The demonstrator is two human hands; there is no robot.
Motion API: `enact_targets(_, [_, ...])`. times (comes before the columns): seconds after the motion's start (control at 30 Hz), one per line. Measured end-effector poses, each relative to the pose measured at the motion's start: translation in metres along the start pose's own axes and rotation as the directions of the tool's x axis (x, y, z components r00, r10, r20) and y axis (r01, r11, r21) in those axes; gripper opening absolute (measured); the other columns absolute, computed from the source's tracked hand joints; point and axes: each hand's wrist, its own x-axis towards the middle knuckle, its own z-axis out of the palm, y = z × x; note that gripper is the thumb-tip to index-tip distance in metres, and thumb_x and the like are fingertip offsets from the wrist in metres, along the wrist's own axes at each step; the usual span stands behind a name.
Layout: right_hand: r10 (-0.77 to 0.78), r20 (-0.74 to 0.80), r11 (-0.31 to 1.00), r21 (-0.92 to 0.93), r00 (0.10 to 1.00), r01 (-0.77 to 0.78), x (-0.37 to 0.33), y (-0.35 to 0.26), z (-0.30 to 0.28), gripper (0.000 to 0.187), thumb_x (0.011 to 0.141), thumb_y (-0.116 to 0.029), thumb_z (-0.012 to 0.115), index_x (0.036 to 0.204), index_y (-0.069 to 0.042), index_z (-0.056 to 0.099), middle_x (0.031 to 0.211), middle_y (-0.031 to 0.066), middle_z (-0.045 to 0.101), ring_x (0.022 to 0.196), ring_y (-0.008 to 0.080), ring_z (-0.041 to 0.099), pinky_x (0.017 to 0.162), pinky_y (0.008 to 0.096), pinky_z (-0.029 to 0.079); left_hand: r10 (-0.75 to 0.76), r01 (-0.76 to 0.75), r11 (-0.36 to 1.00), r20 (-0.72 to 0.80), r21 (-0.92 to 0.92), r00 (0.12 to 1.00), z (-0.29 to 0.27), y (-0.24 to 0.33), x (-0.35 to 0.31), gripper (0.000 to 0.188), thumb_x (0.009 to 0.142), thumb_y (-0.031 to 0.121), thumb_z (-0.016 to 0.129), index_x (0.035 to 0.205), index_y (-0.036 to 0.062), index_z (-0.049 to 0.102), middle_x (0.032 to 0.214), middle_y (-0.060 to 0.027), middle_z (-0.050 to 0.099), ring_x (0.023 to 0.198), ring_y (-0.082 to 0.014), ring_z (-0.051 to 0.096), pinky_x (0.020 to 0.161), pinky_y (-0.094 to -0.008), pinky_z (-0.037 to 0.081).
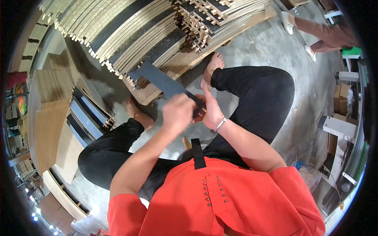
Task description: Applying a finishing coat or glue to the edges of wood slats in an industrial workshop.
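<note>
A long dark board point(165, 82) slants from the stack in front of me down to my hands. My right hand point(212, 109) is closed around its near end, thumb stretched along the side and fingers curled beneath. At the board's near left edge my left hand point(178, 112) is curled like a fist and smeared by motion; what it holds, if anything, is hidden. Another short dark strip point(198, 153) lies against the front of my red shirt, between my thighs.
Ahead stands a large stack of boards point(130, 35) with wooden dowels sticking from their ends, on a wooden pallet point(177, 69). Curved panels point(49, 118) lean at left, beside dark-faced boards point(84, 114). A person's legs point(321, 33) show at far right, near white machine parts point(338, 128).
</note>
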Motion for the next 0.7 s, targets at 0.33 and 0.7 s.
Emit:
enact_targets(0.33, [0.011, -0.032, 0.999, -0.04, 0.999, -0.012, 0.0, -0.001, 0.001, 0.084, 0.087, -0.077, 0.025, 0.116, -0.006, 0.056, 0.092, 0.0103, 0.069, 0.066, 0.0269, 0.07, 0.049, 0.03, 0.051, -0.043, 0.064, 0.99, 0.16, -0.125, 0.986, -0.014, 0.011, -0.015, 0.002, 0.073, 0.005, 0.063, 0.073, 0.0071, 0.064, 0.076, -0.0103, 0.06, 0.073, -0.0286, 0.061, 0.064, -0.0401, 0.048])
enact_targets(0.7, [-0.016, 0.109, 0.989, -0.142, 0.994, 0.032, -0.01, 0.0, 0.008, 0.037, 0.097, -0.036, 0.051, 0.116, -0.004, 0.053, 0.087, 0.0138, 0.068, 0.053, 0.0218, 0.065, 0.042, 0.0276, 0.051, -0.603, 0.649, 0.651, -0.251, 0.394, 0.757, -0.058, -0.172, 0.037, 0.009, 0.078, 0.019, 0.066, 0.083, 0.0134, 0.071, 0.085, -0.012, 0.068, 0.079, -0.0342, 0.065, 0.071, -0.0433, 0.053])
